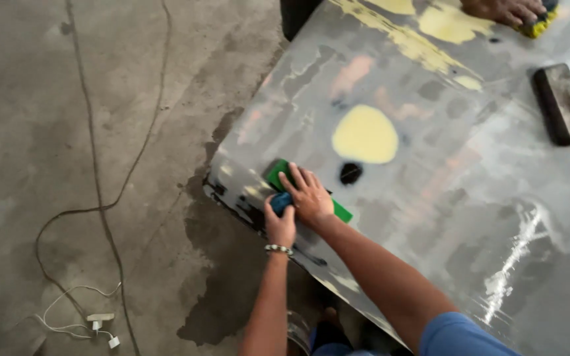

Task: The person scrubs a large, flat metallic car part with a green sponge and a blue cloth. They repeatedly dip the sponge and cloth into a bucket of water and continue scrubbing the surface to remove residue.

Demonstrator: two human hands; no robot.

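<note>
We see our right hand (pixel 310 194) pressed flat on the green sanding block (pixel 278 173), our left hand (pixel 280 224) gripping its blue near end. The block sits near the grey panel (pixel 430 184)'s lower-left corner, its long axis running up-left to down-right.

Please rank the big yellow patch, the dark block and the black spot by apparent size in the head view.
1. Yellow patch and dark block: look alike in size, so no ranking.
2. Black spot: clearly smallest.
</note>
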